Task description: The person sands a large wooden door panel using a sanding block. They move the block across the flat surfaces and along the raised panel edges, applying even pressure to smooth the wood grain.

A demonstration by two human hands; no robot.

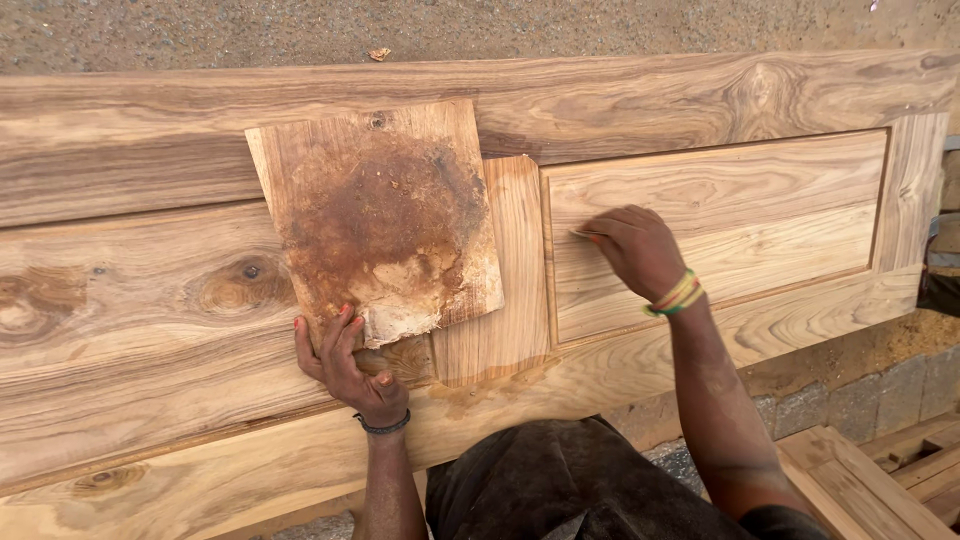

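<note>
A large pale wooden door [140, 330] with visible grain and knots lies flat across the view. On it rests a small square board [385, 215] smeared with brown and cream filler paste. My left hand [345, 360] holds the near edge of that board, fingers spread on its surface. My right hand [635, 248] is closed, fingertips pressed against the left part of a recessed panel [760, 215], apparently holding something thin that I cannot make out. Coloured bands circle my right wrist, a dark band my left.
Gravelly ground [500, 25] runs beyond the door's far edge. Stone blocks [850, 395] and stacked wooden pieces [880, 475] sit at the lower right. My dark clothing [560, 485] fills the bottom centre.
</note>
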